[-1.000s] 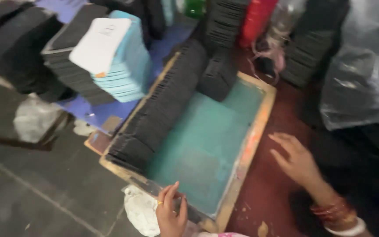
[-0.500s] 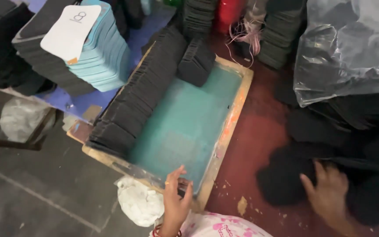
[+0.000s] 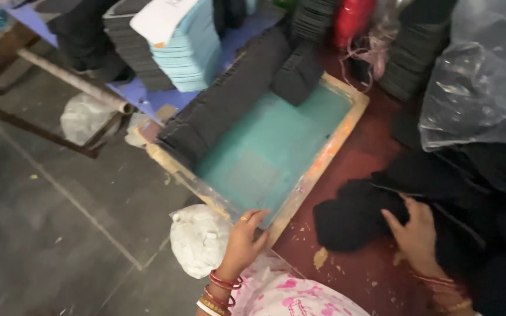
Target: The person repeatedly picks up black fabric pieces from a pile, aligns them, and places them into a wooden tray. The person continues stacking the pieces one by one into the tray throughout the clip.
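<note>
Frame: wooden screen frame (image 3: 329, 153), teal mesh, flat on the floor before you.
Left hand (image 3: 243, 243): your fingers curl clamped over its near edge.
Right hand (image 3: 415, 233): your fingers spread, pressing black cloth pile (image 3: 352, 213).

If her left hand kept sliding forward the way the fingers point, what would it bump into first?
The left hand rests on the wooden frame's near corner, fingers pointing up and right. Going on, it would probably cross the teal screen first, then meet the row of black pieces, though height is hard to judge.
</note>
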